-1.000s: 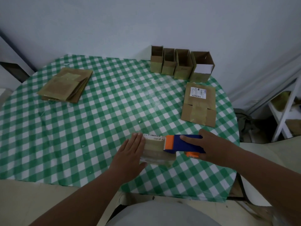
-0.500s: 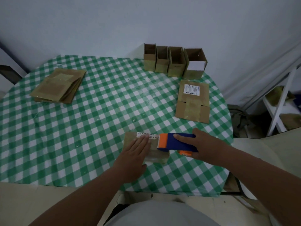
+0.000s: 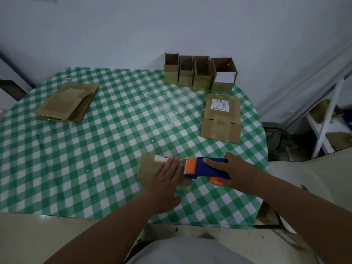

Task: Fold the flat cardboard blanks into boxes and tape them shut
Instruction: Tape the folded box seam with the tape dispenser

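A small folded cardboard box (image 3: pixel 148 167) with a white barcode label lies on the green checked table (image 3: pixel 95 149) near its front edge. My left hand (image 3: pixel 164 182) presses flat on the box, fingers straight. My right hand (image 3: pixel 236 173) grips a blue and orange tape dispenser (image 3: pixel 204 167), whose orange toothed end meets the box's right side beside my left fingertips. A flat cardboard blank (image 3: pixel 222 118) with a shipping label lies at the right. A stack of flat blanks (image 3: pixel 67 101) sits at the far left.
Several upright open boxes (image 3: pixel 200 73) stand in a row at the table's back edge against the wall. A white shelf frame (image 3: pixel 327 119) with cardboard stands right of the table. The floor shows below the table's front edge.
My left hand has slid right over the box toward the dispenser, baring the box's left part. The dispenser stays at the box's right end. The camera view has shifted slightly.
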